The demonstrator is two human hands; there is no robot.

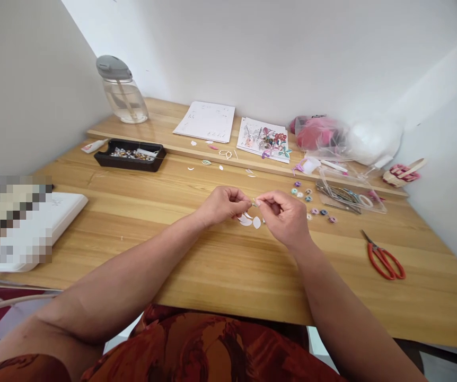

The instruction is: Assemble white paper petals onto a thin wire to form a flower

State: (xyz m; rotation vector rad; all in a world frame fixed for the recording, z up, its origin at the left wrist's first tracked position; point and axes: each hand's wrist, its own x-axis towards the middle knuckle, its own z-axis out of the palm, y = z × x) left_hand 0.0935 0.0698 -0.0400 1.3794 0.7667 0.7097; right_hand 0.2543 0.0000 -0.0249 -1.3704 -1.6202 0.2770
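My left hand (pixel 223 205) and my right hand (pixel 286 216) meet over the middle of the wooden table (pixel 212 270), fingertips pinched close together. Between them shows a tiny pale piece (pixel 254 202), too small to name; both hands appear to grip it. Just below the fingers lie several white petal-shaped paper cutouts (pixel 256 222), partly hidden by my hands. To the right of my right hand are several small thread bobbins (pixel 315 211) in purple, blue and white.
Red-handled scissors (pixel 385 262) lie at right, near a clear plastic box (pixel 375 204) of metal tools. A black tray (pixel 131 163) of beads, a water bottle (pixel 123 98), paper sheets (pixel 207 122) and a small basket (pixel 400 175) stand farther back. A white device (pixel 63 212) sits at left.
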